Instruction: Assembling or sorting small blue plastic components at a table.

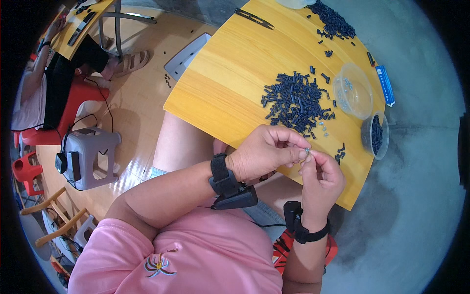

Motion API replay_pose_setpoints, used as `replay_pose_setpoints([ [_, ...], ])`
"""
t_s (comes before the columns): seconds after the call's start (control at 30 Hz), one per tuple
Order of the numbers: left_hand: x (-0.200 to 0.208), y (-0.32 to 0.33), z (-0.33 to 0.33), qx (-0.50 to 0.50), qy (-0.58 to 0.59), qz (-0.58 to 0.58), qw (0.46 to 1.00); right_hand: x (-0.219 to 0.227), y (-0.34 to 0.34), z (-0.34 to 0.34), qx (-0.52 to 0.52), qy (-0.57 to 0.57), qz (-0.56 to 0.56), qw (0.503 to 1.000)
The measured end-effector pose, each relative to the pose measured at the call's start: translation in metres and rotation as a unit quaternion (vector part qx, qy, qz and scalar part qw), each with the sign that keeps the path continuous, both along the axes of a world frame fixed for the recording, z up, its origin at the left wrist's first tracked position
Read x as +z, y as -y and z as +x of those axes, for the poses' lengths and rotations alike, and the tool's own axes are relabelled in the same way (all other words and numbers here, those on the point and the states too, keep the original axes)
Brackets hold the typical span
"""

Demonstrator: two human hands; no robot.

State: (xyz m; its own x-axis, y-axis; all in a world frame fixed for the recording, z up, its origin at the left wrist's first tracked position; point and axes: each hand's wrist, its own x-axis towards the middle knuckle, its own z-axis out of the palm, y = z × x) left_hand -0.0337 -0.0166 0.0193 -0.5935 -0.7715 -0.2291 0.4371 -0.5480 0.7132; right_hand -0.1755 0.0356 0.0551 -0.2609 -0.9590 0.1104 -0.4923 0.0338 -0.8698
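Observation:
My left hand (269, 153) and my right hand (321, 179) meet fingertip to fingertip over the table's near edge. Both are closed in a pinch around a tiny pale, metallic-looking piece (307, 151), mostly covered by the fingers. Just beyond them lies a large heap of small black cylindrical parts (296, 100). A few small silvery pieces (323, 125) are scattered at the heap's right side. Close to my right hand sits a little group of black parts (340, 154).
A clear round tub (362, 93) with silvery pieces and a smaller clear cup (383, 137) of black parts stand at the right. Black thread snips (253, 18) and another black heap (333, 20) lie farther back. Left, another person sits on a red stool (83, 105).

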Motion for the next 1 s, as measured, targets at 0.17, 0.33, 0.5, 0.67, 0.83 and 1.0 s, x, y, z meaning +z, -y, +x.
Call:
replay_pose_setpoints([
  [0.17, -0.006, -0.003, -0.006, 0.034, -0.025, -0.045, 0.998, 0.009, -0.001, 0.004, -0.043, 0.136, 0.052, 0.988],
  [0.33, -0.004, -0.003, -0.007, 0.035, 0.004, -0.097, 0.995, 0.011, 0.0, 0.0, -0.059, 0.222, 0.095, 0.969],
  [0.5, -0.002, -0.004, -0.006, 0.047, 0.046, -0.161, 0.985, 0.014, -0.001, -0.004, -0.051, 0.226, 0.115, 0.966],
  [0.67, -0.007, -0.005, -0.009, 0.054, 0.027, -0.109, 0.992, 0.01, -0.001, -0.006, -0.044, 0.164, 0.079, 0.982],
  [0.83, -0.005, -0.003, -0.004, 0.015, -0.013, -0.045, 0.999, 0.009, -0.002, -0.017, -0.011, 0.036, -0.004, 0.999],
  [1.0, 0.005, -0.003, -0.001, -0.004, 0.02, -0.055, 0.998, 0.013, 0.001, -0.009, 0.019, -0.031, -0.019, 0.999],
])
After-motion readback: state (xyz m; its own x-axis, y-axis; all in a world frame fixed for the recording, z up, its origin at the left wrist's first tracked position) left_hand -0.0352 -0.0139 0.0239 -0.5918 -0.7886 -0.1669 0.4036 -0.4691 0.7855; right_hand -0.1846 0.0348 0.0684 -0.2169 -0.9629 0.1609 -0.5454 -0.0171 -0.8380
